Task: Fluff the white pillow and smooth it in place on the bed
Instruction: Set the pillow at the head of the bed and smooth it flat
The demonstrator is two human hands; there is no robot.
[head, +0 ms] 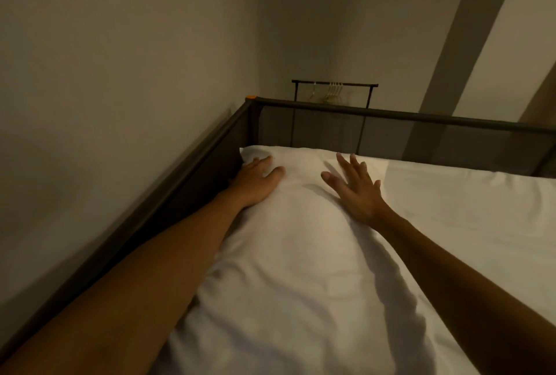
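Note:
The white pillow (301, 239) lies lengthwise on the bed, along its left rail, with its far end in the corner. My left hand (258, 177) rests flat on the pillow's far left part, fingers reaching toward the corner. On the pillow's far right edge my right hand (353, 185) presses palm down with the fingers spread. Neither hand grips the fabric. The pillow's surface shows soft creases between my two arms.
A white sheet (481, 224) covers the mattress to the right. A dark metal rail with mesh (391, 115) borders the bed's far end and left side. A wall stands close on the left. Behind the rail is a clothes rack (334, 85) with hangers.

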